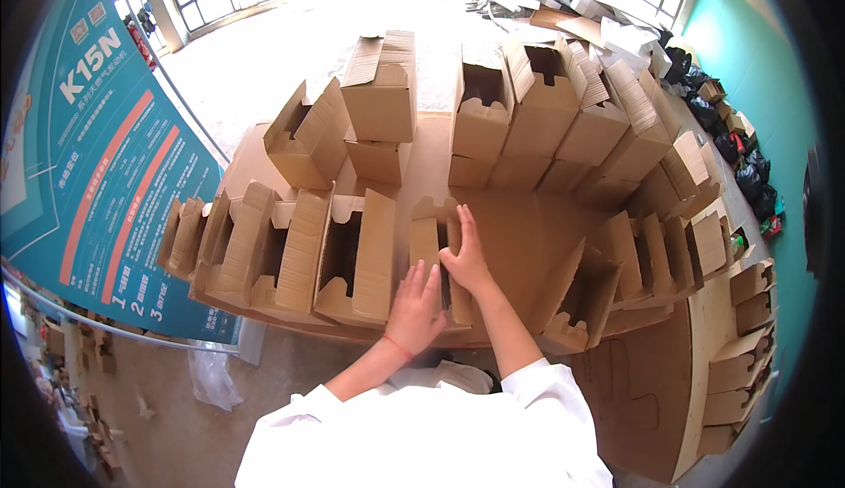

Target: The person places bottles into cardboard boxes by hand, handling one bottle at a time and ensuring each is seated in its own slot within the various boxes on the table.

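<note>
A narrow, open-topped cardboard box (pixel 423 240) stands near the middle of the table's front edge, its flaps raised. My left hand (pixel 417 308) lies at its near left side with the fingers stretched out. On the right side of the same box, my right hand (pixel 467 259) has its fingers extended upward and the thumb pointing left. Both hands are open and seem to touch the box, though the exact contact is partly hidden. Left of it stands another open cardboard box (pixel 374 255) with a dark inside. A tilted open box (pixel 581 297) is to the right.
Several open boxes (pixel 242 242) line the table's front left. More stand in a row (pixel 546 118) at the back right, and a taller box (pixel 380 92) is stacked at the back. A teal banner (pixel 114 162) is at left; black bags (pixel 704 110) lie along the right wall.
</note>
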The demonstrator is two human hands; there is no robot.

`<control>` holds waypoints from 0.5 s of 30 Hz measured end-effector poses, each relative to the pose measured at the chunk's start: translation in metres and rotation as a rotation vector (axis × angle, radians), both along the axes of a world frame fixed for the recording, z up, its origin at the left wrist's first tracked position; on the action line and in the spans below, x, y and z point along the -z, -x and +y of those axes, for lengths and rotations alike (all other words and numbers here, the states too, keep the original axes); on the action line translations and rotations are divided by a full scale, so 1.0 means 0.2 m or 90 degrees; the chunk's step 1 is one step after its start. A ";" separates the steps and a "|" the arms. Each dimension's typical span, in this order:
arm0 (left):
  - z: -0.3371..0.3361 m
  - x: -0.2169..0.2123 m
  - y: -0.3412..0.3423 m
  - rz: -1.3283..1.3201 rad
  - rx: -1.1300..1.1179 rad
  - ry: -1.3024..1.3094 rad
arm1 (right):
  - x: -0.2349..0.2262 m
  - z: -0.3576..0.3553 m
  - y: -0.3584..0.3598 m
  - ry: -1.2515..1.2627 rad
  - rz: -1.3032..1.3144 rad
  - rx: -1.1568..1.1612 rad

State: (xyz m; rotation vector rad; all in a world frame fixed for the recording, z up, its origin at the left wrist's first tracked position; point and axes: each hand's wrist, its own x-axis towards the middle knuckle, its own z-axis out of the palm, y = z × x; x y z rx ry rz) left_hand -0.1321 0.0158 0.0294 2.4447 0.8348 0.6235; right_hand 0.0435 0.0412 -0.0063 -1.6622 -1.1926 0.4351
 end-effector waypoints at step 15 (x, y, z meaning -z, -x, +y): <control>0.04 -0.10 0.03 -0.059 0.058 0.232 | -0.01 0.07 -0.08 0.211 -0.199 -0.168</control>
